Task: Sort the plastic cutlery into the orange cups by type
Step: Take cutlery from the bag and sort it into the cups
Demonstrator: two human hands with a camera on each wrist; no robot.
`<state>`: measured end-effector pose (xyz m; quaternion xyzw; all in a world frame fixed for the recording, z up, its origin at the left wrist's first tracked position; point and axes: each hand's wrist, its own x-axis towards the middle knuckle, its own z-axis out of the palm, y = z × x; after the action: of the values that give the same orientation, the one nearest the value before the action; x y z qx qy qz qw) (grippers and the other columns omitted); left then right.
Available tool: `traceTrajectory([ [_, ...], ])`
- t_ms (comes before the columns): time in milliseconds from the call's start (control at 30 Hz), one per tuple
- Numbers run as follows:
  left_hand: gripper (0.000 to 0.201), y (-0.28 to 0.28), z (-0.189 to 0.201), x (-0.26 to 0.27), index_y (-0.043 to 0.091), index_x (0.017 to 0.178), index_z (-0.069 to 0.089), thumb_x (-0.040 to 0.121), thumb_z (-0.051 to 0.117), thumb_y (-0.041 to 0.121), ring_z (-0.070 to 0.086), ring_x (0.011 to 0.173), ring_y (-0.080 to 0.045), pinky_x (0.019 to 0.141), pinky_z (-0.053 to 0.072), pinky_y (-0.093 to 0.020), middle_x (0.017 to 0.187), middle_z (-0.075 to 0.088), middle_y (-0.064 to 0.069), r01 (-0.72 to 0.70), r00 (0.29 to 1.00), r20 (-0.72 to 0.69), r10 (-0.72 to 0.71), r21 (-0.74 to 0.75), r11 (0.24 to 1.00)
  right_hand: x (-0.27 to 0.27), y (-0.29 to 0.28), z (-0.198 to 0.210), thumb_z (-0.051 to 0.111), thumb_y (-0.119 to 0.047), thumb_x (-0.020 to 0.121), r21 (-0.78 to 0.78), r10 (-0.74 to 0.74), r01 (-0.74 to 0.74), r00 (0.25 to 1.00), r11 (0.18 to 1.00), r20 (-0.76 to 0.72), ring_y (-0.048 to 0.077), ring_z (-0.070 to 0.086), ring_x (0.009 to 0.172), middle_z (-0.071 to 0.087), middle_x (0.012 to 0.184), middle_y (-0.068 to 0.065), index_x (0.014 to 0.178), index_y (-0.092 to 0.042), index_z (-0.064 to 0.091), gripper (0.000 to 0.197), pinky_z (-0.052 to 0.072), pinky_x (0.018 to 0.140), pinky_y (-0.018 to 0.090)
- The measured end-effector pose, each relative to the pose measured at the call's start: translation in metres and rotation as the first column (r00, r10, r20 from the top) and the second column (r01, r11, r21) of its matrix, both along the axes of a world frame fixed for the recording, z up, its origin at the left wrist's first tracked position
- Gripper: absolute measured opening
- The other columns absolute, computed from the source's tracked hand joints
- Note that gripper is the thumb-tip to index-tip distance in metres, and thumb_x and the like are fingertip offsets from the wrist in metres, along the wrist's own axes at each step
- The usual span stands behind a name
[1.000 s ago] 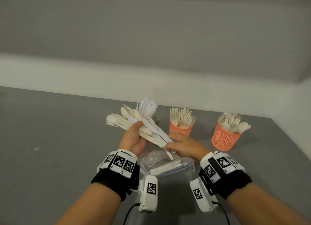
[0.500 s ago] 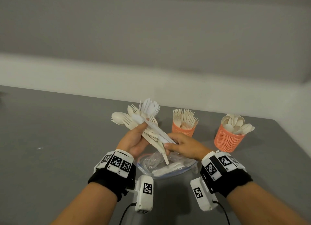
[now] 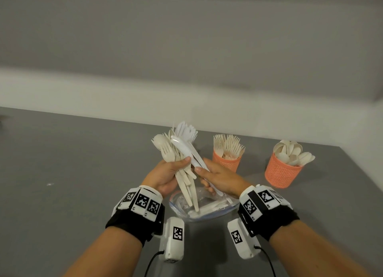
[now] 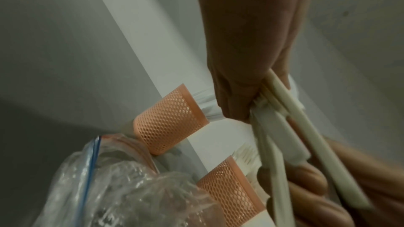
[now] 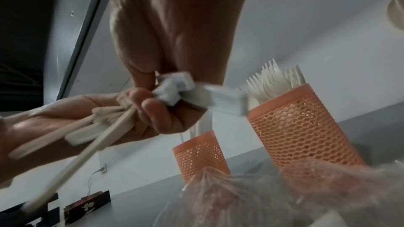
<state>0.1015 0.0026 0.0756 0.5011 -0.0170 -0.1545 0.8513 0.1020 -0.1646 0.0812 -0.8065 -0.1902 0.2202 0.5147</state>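
Observation:
My left hand (image 3: 172, 171) grips a bundle of cream forks and spoons (image 3: 165, 150) above the table, heads up and away from me. My right hand (image 3: 213, 177) holds several white cutlery pieces (image 3: 186, 150) by their handles, right against that bundle; the handles (image 5: 174, 89) show between its thumb and fingers. An orange mesh cup of forks (image 3: 227, 162) stands just behind my right hand. Farther right is an orange cup of spoons (image 3: 281, 173). A third orange cup (image 5: 201, 154) with thin white pieces stands behind the bundle, hidden in the head view.
A clear zip bag (image 3: 207, 208) with a few white pieces lies on the grey table (image 3: 72, 173) under my hands. A wall runs along the table's back, and the table ends at the right past the spoon cup. A small dark object (image 5: 87, 204) lies at the left.
The fanned bundle has swung from leaning left to nearly upright. My right hand has slid up the white pieces and closed in on the left hand.

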Motion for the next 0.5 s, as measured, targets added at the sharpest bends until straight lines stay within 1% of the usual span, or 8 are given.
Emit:
traceTrajectory([
  [67,0.017,0.006,0.000,0.000,-0.002,0.101,0.058,0.088,0.048,-0.005,0.061,0.080,-0.025,0.074,0.057,-0.033,0.087,0.060,-0.017,-0.007,1.000,0.016,0.006,0.024,1.000,0.004,-0.002,-0.002,0.039,-0.022,0.100,0.015,0.023,-0.024,1.000,1.000,0.019,0.005,0.042,0.047,0.047,0.065,-0.002,0.107,-0.026,0.049,0.013,0.039,0.048,0.018],
  [100,0.017,0.010,0.000,0.001,-0.002,0.100,0.058,0.088,0.048,-0.007,0.060,0.079,-0.024,0.077,0.055,-0.033,0.085,0.060,-0.016,-0.017,1.000,0.011,0.016,0.026,1.000,0.006,-0.003,-0.002,0.039,-0.020,0.099,0.019,0.027,-0.028,1.000,0.999,0.010,0.004,0.041,0.046,0.047,0.065,-0.003,0.104,-0.028,0.049,0.013,0.037,0.046,0.017],
  [133,0.017,0.014,0.001,0.002,-0.002,0.096,0.058,0.088,0.046,-0.009,0.061,0.074,-0.021,0.076,0.055,-0.032,0.079,0.061,-0.014,-0.034,0.999,0.002,0.034,0.026,0.999,0.008,-0.005,-0.001,0.040,-0.019,0.099,0.022,0.018,-0.018,1.000,1.000,-0.012,0.003,0.038,0.045,0.045,0.064,-0.004,0.105,-0.028,0.049,0.014,0.034,0.044,0.016],
  [200,0.020,0.025,0.001,0.004,0.000,0.087,0.058,0.089,0.042,-0.011,0.061,0.060,-0.013,0.061,0.056,-0.025,0.066,0.062,-0.007,-0.095,0.995,-0.005,0.096,0.068,0.993,0.015,-0.005,0.004,0.040,-0.022,0.099,0.061,-0.040,0.043,0.998,0.997,-0.052,0.001,0.034,0.042,0.041,0.061,-0.006,0.111,-0.023,0.050,0.016,0.030,0.040,0.013],
  [233,0.019,0.031,0.001,0.005,0.001,0.086,0.058,0.089,0.043,-0.011,0.060,0.057,-0.011,0.057,0.055,-0.023,0.065,0.062,-0.005,-0.124,0.992,-0.017,0.126,0.083,0.989,0.019,-0.003,0.008,0.041,-0.025,0.099,0.098,-0.084,0.089,0.995,0.991,-0.057,0.000,0.033,0.040,0.039,0.060,-0.007,0.114,-0.021,0.051,0.019,0.029,0.038,0.013],
  [300,0.017,0.042,0.000,0.007,0.002,0.089,0.058,0.090,0.045,-0.008,0.062,0.059,-0.010,0.060,0.055,-0.023,0.069,0.061,-0.006,-0.166,0.985,-0.032,0.169,0.084,0.983,0.032,0.006,0.019,0.042,-0.031,0.097,0.244,-0.177,0.185,0.983,0.952,-0.057,0.001,0.034,0.039,0.038,0.058,-0.007,0.112,-0.017,0.051,0.022,0.030,0.037,0.014],
  [400,0.015,0.054,0.000,0.010,0.001,0.094,0.057,0.090,0.045,-0.007,0.065,0.061,-0.011,0.060,0.056,-0.023,0.073,0.063,-0.008,-0.209,0.977,-0.037,0.211,0.064,0.976,0.055,0.032,0.035,0.038,-0.028,0.099,0.509,-0.315,0.272,0.949,0.817,-0.003,0.008,0.038,0.048,0.038,0.061,-0.002,0.094,-0.017,0.048,0.015,0.038,0.050,0.022],
  [500,0.019,0.063,0.004,0.010,0.004,0.093,0.056,0.090,0.044,-0.010,0.064,0.060,-0.010,0.058,0.055,-0.021,0.076,0.063,-0.008,-0.230,0.973,-0.019,0.231,0.052,0.972,0.077,0.060,0.045,0.036,-0.025,0.100,0.622,-0.463,0.325,0.884,0.713,0.068,0.011,0.044,0.057,0.041,0.064,-0.001,0.088,-0.021,0.044,0.015,0.045,0.065,0.023],
])
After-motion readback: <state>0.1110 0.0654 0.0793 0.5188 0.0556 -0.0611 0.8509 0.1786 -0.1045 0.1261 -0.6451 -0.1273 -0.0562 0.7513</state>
